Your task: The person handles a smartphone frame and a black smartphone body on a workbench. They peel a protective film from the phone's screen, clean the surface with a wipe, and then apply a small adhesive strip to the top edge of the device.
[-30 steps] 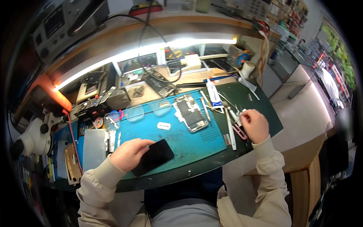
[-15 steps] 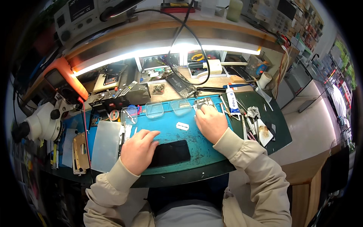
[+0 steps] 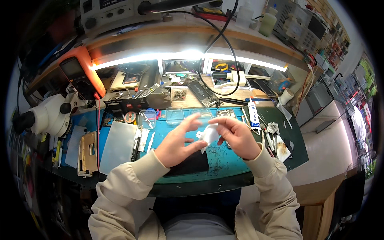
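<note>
Over the middle of the blue mat (image 3: 230, 162), my right hand (image 3: 241, 138) pinches a thin white piece, like a wipe or soft paper (image 3: 210, 135). My left hand (image 3: 174, 146) is beside it, fingers spread and slightly blurred, the thumb tip against the white piece's lower left edge. Below the hands a black phone screen (image 3: 192, 165) lies flat, partly covered by my left hand. Behind my right hand sits a small opened phone part (image 3: 226, 113). Most of the razor blade seen earlier is hidden behind the hands.
Clear plastic boxes (image 3: 175, 116) line the mat's far side. To the right are a white-and-blue tube (image 3: 254, 115) and several hand tools (image 3: 270, 140). On the left stand a microscope (image 3: 46, 118), an orange multimeter (image 3: 82, 74) and a translucent sheet (image 3: 117, 146). A black cable loop (image 3: 239, 66) hangs overhead.
My right hand has come back from the small phone part toward the middle, and the white piece now shows in it. My left hand has risen and moved right to meet it. The view has shifted slightly.
</note>
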Motion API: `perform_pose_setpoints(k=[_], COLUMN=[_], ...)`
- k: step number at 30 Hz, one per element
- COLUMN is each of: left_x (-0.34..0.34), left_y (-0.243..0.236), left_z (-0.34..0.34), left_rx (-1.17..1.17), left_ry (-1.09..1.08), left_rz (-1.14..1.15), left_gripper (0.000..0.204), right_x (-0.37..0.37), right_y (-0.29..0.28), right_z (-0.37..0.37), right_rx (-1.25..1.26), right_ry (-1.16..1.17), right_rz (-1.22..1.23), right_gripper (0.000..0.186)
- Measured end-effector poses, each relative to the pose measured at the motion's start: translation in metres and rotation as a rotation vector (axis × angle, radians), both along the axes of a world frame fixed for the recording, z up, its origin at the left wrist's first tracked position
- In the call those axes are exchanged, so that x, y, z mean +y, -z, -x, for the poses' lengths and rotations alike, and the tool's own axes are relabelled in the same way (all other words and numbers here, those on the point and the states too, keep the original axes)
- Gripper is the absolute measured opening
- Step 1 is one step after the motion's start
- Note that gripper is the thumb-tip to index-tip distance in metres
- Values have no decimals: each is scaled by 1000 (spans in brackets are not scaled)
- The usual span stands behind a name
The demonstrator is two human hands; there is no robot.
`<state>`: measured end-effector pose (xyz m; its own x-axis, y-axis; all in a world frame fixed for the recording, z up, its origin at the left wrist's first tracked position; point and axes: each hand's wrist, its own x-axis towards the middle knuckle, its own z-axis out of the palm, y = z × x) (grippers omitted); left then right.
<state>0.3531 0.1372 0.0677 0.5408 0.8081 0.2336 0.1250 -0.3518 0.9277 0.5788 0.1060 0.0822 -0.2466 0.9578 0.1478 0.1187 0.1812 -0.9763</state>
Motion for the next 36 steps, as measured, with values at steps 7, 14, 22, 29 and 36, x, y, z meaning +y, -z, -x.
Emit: perform_pose_setpoints(k=[7, 14, 22, 29, 36], left_x=[-7, -22, -33, -45, -14], left_y=[-4, -8, -18, -7, -65], left_z=[3, 0, -10, -36, -60], left_rx=[-26, 54, 66, 36, 91], left_ry=[68, 77, -97, -114, -77], left_rz=[273, 178, -373, -560, -814], left_gripper=[22, 18, 17, 21, 33], right_x=[-19, -39, -58, -58, -49], right_y=[8, 23, 21, 22, 35], right_z=[-5, -5, 0, 41, -21], right_rx=[114, 203, 403, 576, 316], right_ry=[-74, -74, -45, 336, 592], right_rz=[123, 291, 345, 4, -179], right_gripper=[29, 30, 23, 21, 13])
